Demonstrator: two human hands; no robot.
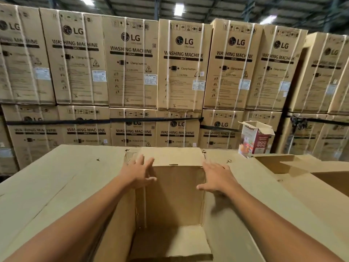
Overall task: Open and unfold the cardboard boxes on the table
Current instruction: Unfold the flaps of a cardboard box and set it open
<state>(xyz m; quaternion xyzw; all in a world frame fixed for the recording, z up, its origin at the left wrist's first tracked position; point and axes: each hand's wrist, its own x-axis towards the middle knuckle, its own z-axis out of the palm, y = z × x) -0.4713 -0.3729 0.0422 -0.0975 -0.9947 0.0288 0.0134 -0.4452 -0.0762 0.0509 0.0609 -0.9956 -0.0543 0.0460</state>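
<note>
Corrugated brown board makes up the open box (170, 195), which is set in the middle of the work surface, directly below the camera, with wide flat cardboard panels (56, 186) spread to either side of it. It is judged to be light and fairly stiff along its creases, yet easily bent or torn at the corners. The best hold is expected at the top edges of the two side walls, near the far corners. The left hand (138, 172) is stretched forward over the left wall's top edge, fingers straight and fanned, nothing gripped. The right hand (217, 178) is held likewise at the right wall's edge, palm down, fingers spread wide, nothing held. Whether either palm is actually pressed on the board cannot be told, since both hands are blurred. Both forearms are extended almost straight.
</note>
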